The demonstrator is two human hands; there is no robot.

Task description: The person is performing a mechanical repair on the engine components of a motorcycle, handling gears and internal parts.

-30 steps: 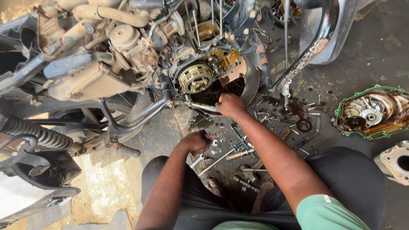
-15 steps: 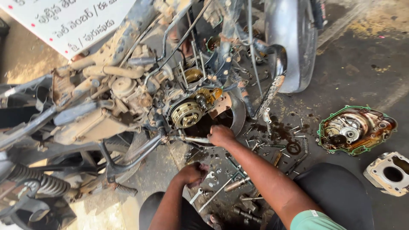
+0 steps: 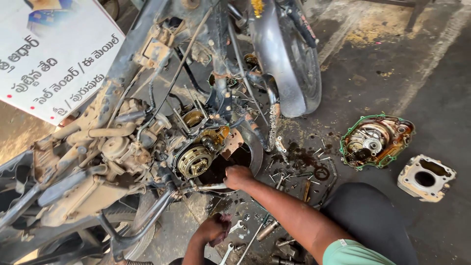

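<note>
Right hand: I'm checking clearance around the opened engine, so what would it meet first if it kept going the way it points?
Probably the opened engine: the right hand, gripping a metal tool, points left toward it. Depth is unclear.

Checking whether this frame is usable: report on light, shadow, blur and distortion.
Head view: even daylight, sharp overall; bright wash on the white banner and the floor at top; engine recess dark; left hand shaded, right hand well lit; slight wide-angle bending at the edges.
</note>
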